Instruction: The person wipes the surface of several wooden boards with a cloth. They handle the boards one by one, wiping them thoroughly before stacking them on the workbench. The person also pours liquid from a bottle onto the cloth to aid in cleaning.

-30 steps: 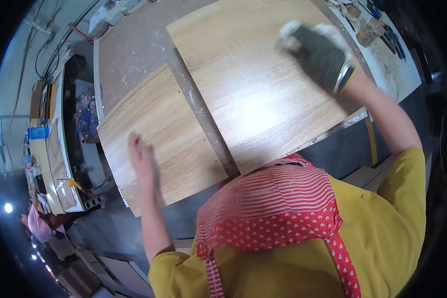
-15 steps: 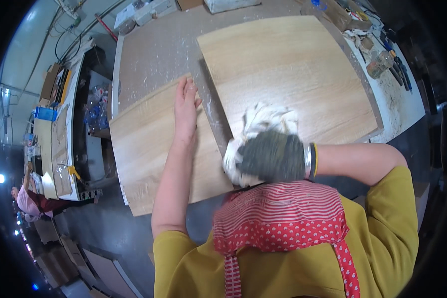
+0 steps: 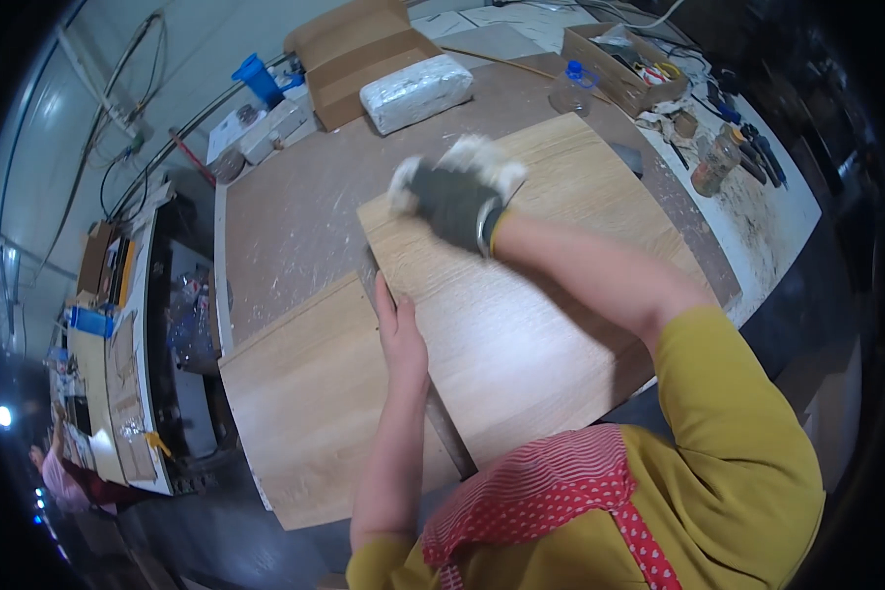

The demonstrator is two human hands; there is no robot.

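Note:
My right hand (image 3: pixel 452 205), in a dark glove, is closed on a bunched white rag (image 3: pixel 482 162) and presses it on the far left part of a wood-grain board (image 3: pixel 521 334). Motion blurs the rag and the glove. My bare left hand (image 3: pixel 401 334) is at that board's left edge, its fingers stretched out along it. To the left lies a second wood-grain board (image 3: pixel 310 403), partly under my left forearm. A narrow dark gap separates the two boards.
Behind the boards, the worktable (image 3: pixel 295 241) holds a wrapped white package (image 3: pixel 418 93) and an open cardboard box (image 3: pixel 364 74). On the right are a clear bottle (image 3: pixel 718 165), a jug (image 3: pixel 573 90) and a box of tools (image 3: pixel 624 74). Another person (image 3: pixel 64 482) stands far left.
My right hand has swept the rag from the board's near edge to its far left corner. My left hand has shifted from the left board to the right board's edge. The view has tilted up.

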